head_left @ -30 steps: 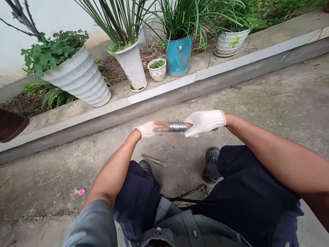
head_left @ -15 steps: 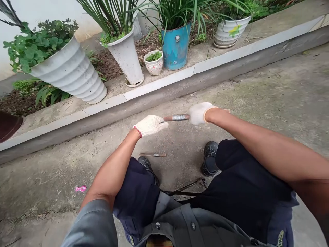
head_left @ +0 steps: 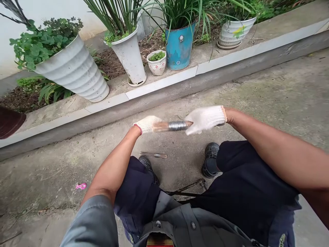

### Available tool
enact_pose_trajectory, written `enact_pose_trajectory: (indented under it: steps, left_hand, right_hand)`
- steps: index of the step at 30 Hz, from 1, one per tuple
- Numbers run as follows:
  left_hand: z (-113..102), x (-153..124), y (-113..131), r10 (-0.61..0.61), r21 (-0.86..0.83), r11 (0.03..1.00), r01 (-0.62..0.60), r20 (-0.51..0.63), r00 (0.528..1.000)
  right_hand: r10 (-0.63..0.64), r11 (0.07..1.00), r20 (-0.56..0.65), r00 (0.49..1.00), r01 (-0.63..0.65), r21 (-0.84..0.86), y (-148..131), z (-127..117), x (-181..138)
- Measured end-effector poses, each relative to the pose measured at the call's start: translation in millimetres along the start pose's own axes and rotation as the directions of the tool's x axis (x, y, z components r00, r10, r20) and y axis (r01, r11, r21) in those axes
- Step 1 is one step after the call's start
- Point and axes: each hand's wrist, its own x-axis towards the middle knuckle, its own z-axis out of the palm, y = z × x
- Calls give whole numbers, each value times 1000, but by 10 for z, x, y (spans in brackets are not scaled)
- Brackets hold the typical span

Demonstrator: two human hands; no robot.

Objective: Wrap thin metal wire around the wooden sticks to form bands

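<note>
Free room over concrete [head_left: 269,92], curb [head_left: 164,93] beyond

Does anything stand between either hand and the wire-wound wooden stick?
Nothing visible does, beyond the white gloves themselves: the left hand and right hand grip the wire-wound wooden stick on either side of its wire coil. A second wire-wound strip lies by the left shoe, apart from both hands.

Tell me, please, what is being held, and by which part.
A brown stick wound with silvery wire: the left hand holds it on one side of the wire, the right hand on the other.
</note>
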Motion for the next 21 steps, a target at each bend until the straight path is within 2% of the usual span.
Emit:
enact_pose_trajectory:
  steps: [3, 5, 7, 9, 11, 13, 17, 21]
  left_hand:
    - [36, 23, 31, -8, 134, 991, 7, 6, 1000]
    - [70, 29, 85, -11, 184, 983, 11, 3, 1000]
    - [100, 34, 150, -25, 218, 976, 22, 10, 1000]
    - [117, 42, 213, -48, 236, 971, 41, 23, 999]
    - [114, 52, 261, -61, 237, 970, 55, 20, 998]
    - [91, 58, 282, -69, 218, 973, 69, -7, 998]
    - [20, 36, 209, -103, 115, 987, 108, -47, 994]
    - [14, -11, 19, -150, -10, 989, 150, 14, 989]
  right_hand:
    - [26, 999, 242, 970, -31, 19, -29, 164, 75]
    - [79, 993, 261, 962, -54, -103, -22, 241, 172]
    - [174, 953, 156, 972, -127, -274, -7, 264, 279]
    - [271, 890, -17, 962, -258, -376, 8, 225, 370]
    - [326, 847, -173, 929, -368, -383, 21, 141, 423]
    - [322, 848, -264, 909, -401, -346, 32, 44, 436]
    - [235, 914, -337, 912, -325, -242, 45, -92, 357]
    - [71, 977, -369, 927, -138, -160, 30, -133, 179]
